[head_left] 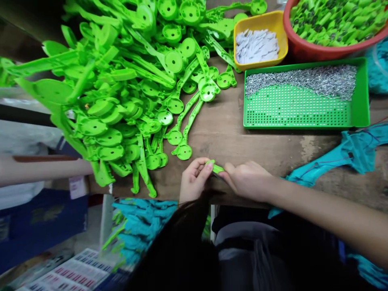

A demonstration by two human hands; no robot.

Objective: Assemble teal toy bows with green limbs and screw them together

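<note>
At the table's front edge my left hand (195,178) pinches one end of a small bright-green plastic piece (217,168) between thumb and fingers. My right hand (250,180) is closed on the piece's other end, its fingers partly hidden behind the thumb and knuckles. What exactly the piece is, I cannot make out. Just beyond my left hand lie long green plastic parts with round disc ends (184,152), at the edge of a big heap of similar parts (121,101).
A green perforated tray (306,127) of small metal screws stands beyond my right hand. Behind it are a yellow bin (260,64) with white pieces and a red tub (321,50) of small green parts. Turquoise plastic parts (321,163) lie at right. Another person's arm (60,171) reaches in from the left.
</note>
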